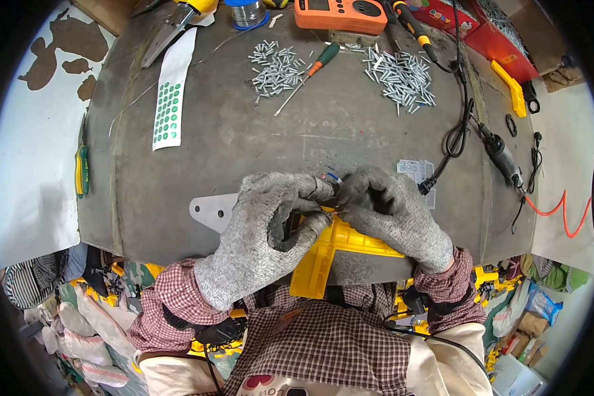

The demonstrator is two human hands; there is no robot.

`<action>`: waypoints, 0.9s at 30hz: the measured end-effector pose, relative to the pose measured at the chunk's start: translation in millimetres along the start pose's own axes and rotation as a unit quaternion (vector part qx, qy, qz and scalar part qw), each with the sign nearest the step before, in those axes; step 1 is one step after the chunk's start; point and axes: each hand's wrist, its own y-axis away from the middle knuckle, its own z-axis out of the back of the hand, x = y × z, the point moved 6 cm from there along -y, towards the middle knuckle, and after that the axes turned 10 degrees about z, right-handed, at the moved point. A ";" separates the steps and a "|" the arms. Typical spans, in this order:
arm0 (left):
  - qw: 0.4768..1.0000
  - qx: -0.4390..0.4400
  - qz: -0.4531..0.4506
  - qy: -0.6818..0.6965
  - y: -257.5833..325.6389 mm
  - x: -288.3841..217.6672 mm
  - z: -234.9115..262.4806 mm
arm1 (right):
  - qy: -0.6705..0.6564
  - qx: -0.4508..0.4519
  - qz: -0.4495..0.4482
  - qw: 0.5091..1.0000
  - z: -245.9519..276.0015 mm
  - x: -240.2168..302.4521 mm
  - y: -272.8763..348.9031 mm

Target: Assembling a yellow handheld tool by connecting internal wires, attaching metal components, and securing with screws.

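Both hands wear grey knit gloves and meet over a yellow plastic handle shell (313, 267) at the table's near edge. The fingers of my left hand (261, 228) are closed in a pinch at the shell's upper end. Facing it, my right hand (393, 211) pinches close to the same spot. A short blue and white piece, perhaps wire (334, 178), shows between the fingertips; what each hand grips is mostly hidden. From under my left hand a flat, tapered metal plate (208, 210) with holes sticks out leftward.
Farther back lie two screw piles (277, 69) (402, 79), a screwdriver (310, 76), a green-dotted sticker strip (168, 109) and an orange multimeter (340, 14). Pliers (82, 168) rest at the left edge. A corded black tool (501, 155) and cables (457, 132) lie at right.
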 end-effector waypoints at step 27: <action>0.976 0.100 0.093 0.168 -10.4 -2.0 -1.6 | 0.154 -0.023 0.185 0.970 -9.6 28.9 -4.2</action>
